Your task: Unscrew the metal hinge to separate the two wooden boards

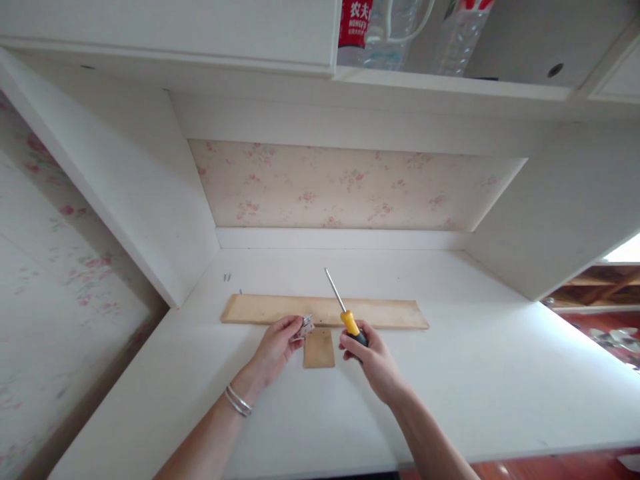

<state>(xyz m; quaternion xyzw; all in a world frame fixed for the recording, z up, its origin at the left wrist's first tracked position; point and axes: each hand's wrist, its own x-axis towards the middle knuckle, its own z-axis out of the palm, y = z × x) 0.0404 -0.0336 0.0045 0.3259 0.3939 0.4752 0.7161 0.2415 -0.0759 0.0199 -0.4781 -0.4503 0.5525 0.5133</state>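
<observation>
Between the thumb and fingers of my left hand [277, 347] is a small metal hinge [305, 326], partly hidden by the fingertips. My right hand [373, 357] is closed round the yellow and black handle of a screwdriver [336, 291], its shaft pointing up and to the left. Below both hands lies a long, pale wooden board [270, 309] on the white desk top. A small wooden piece [319, 352] sits against its near edge, between my hands. Small dark holes or marks show where the two pieces meet.
Two small screws [227, 277] lie at the left back of the desk [450, 387]. White side panels [125, 187] rise left and right. Overhead is a shelf [450, 87] with clear plastic bottles [460, 40]. Floral wallpaper [330, 187] covers the back wall.
</observation>
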